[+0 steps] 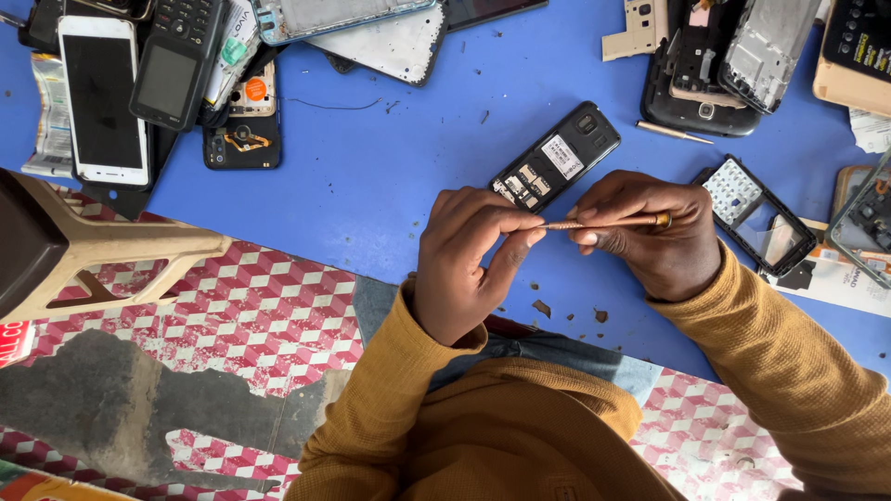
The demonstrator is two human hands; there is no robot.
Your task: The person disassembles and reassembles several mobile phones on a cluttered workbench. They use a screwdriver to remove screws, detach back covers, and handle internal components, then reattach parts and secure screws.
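Seen from the head camera, a person in a mustard sweater works over a blue table (371,186) strewn with phone parts. The left hand (469,255) and right hand (645,232) meet just in front of a small black phone (557,156) lying face down with its back cover off, card slots and battery bay exposed. Between the hands runs a thin metal tool (603,223): the right-hand fingers (594,211) are curled and pressed around its handle end, while the left-hand fingers (520,232) pinch its tip. The tool is held clear of the phone, just beside its near end.

By the look of things, the opening-up is done and the work inside is yet to come. A keypad frame (756,213) rests to the right, apart from the phone. Small dark scraps (541,307) dot the table near the wrists. Farther off lie a white smartphone (100,97), a black handset (176,60) and stripped casings (724,56).
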